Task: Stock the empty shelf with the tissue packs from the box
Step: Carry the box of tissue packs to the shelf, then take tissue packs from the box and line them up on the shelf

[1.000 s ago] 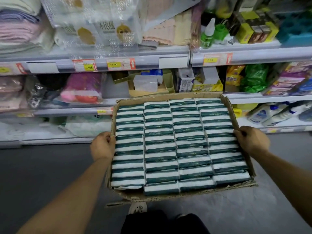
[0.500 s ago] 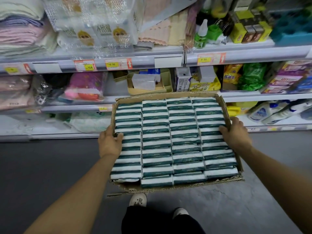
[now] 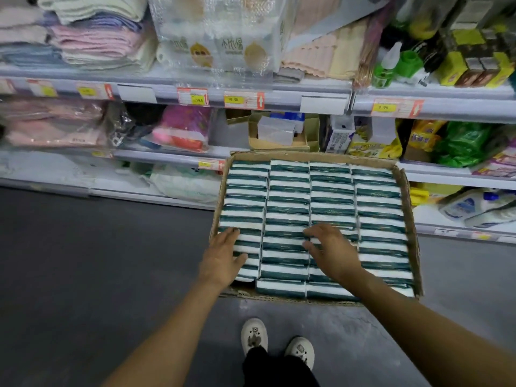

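Stock: our box (image 3: 408, 208) sits full of packs (image 3: 287, 208) on the floor before the shelves, left hand (image 3: 222, 258) and right hand (image 3: 333, 251) flat atop them, gripping none, none shelved yet.

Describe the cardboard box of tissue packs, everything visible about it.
The cardboard box is a shallow, open-topped brown tray with low walls and a ragged near edge. It sits low by the grey floor, in front of the bottom shelves. Four columns of green-and-white tissue packs fill it. The left hand rests on the leftmost column; the right hand lies on the packs near the middle.
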